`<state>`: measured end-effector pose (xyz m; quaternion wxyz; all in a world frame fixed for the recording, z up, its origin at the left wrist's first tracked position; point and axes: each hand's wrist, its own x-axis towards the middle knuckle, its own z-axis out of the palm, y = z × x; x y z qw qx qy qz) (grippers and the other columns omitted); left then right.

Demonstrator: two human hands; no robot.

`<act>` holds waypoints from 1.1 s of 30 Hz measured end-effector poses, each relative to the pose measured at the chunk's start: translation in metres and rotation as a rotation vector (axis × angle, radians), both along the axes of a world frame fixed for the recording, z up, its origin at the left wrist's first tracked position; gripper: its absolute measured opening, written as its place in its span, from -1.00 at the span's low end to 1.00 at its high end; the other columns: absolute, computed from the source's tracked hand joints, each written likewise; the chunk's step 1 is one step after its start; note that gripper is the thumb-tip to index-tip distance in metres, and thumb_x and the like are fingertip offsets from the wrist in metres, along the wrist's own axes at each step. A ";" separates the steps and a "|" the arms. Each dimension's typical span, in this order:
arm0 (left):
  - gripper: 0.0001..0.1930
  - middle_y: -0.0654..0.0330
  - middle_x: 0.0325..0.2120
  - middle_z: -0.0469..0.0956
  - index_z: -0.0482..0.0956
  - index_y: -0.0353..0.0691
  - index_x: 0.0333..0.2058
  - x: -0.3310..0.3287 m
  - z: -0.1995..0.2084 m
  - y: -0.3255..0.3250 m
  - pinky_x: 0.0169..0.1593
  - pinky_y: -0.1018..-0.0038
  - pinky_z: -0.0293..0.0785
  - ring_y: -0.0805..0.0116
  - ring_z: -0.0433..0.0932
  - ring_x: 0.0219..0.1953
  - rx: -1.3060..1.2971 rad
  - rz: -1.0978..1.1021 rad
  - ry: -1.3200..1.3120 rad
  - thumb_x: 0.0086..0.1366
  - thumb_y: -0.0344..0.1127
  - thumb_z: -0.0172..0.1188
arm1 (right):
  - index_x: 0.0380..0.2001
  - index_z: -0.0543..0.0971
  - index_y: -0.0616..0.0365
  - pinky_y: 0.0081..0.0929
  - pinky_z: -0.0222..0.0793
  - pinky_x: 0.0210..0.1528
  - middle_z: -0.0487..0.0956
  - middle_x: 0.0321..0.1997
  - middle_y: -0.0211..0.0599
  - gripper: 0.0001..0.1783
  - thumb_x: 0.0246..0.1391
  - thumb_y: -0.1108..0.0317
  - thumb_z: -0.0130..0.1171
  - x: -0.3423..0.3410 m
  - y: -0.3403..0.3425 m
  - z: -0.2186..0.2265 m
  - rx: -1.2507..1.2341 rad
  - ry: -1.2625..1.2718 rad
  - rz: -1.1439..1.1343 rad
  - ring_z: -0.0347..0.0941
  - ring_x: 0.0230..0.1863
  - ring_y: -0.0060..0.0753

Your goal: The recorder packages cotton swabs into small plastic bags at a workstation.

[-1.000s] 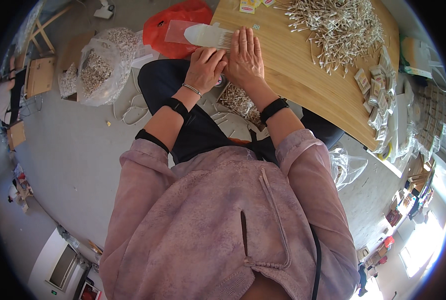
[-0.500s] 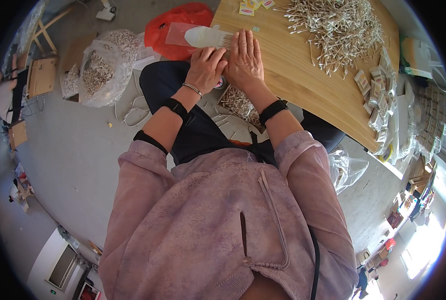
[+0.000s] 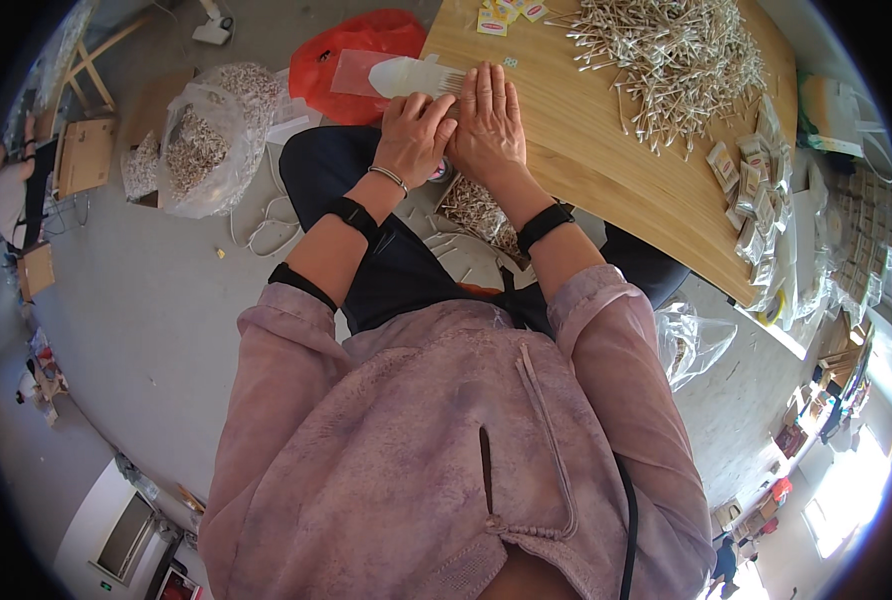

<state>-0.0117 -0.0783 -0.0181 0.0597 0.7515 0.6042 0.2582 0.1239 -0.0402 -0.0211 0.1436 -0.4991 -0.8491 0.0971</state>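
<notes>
At the table's near-left corner lies a clear plastic bag (image 3: 361, 74) with a white insert (image 3: 403, 77) in it. A row of thin cotton swabs (image 3: 451, 83) shows at the insert's right end. My left hand (image 3: 412, 140) is bent over the bag's near edge, fingers curled and closed on it; the fingertips are partly hidden. Beside it, my right hand (image 3: 488, 125) lies palm down and flat, fingers stretched out close together, over the right ends of the swabs. Anything under this palm is hidden.
A big heap of loose cotton swabs (image 3: 671, 65) covers the far right of the wooden table (image 3: 586, 160). Small filled packets (image 3: 751, 185) lie at its right edge. A red plastic bag (image 3: 316, 65) is behind the clear bag. Below my hands stands a box of swabs (image 3: 476, 210); left, a full sack (image 3: 201, 140).
</notes>
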 end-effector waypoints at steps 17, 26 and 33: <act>-0.65 0.18 -0.36 0.40 0.44 -0.04 0.01 0.003 -0.001 0.008 -0.10 0.28 0.29 0.16 0.34 -0.30 -0.008 0.024 0.020 0.27 -0.14 0.02 | 0.29 -0.06 0.35 -0.24 -0.48 0.43 -0.14 0.41 0.04 -0.25 0.17 0.03 -0.39 -0.002 0.000 -0.001 -0.007 -0.068 -0.011 -0.37 0.45 -0.08; -0.63 0.17 -0.35 0.40 0.39 -0.04 0.03 0.006 0.002 0.008 -0.12 0.28 0.29 0.15 0.34 -0.31 -0.039 0.049 0.017 0.26 -0.15 0.03 | 0.29 -0.06 0.33 -0.24 -0.48 0.42 -0.15 0.41 0.03 -0.26 0.17 0.05 -0.39 -0.001 -0.001 -0.001 -0.009 -0.058 -0.012 -0.37 0.45 -0.10; -0.59 0.18 -0.36 0.39 0.35 -0.05 0.10 0.005 0.002 0.010 -0.12 0.28 0.26 0.18 0.34 -0.31 -0.063 0.045 0.073 0.29 -0.12 -0.04 | 0.29 -0.04 0.34 -0.24 -0.48 0.42 -0.15 0.41 0.04 -0.28 0.18 0.08 -0.37 -0.002 0.000 -0.002 0.001 -0.058 -0.012 -0.38 0.45 -0.06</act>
